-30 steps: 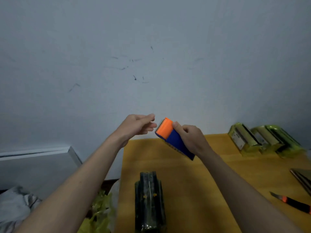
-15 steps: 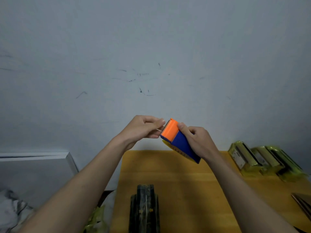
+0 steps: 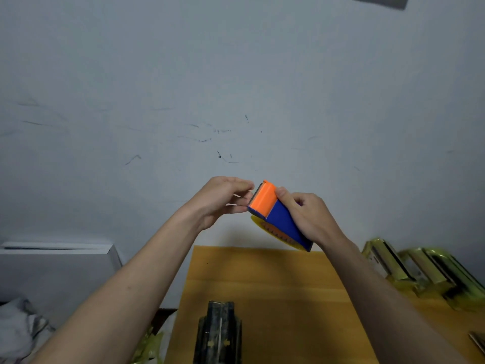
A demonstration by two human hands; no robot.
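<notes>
A tape dispenser (image 3: 278, 219) with a blue body and an orange head is held up in front of the grey wall, above the far edge of the yellow wooden table (image 3: 275, 285). My right hand (image 3: 312, 216) grips its blue body from the right, thumb against the orange head. At the orange end, my left hand (image 3: 220, 198) has its fingertips curled together. They pinch a thin clear strip that looks like the tape end.
A black wrapped package (image 3: 217, 334) stands at the table's near edge. Several yellow-green wrapped packages (image 3: 420, 271) lie at the right. Left of the table are a white box (image 3: 52, 271), crumpled cloth (image 3: 15, 327) and green plastic (image 3: 149, 348).
My left hand has moved right from a small gap to the dispenser's orange end and closed its fingertips there. The view has tilted upward, so the table sits lower in frame.
</notes>
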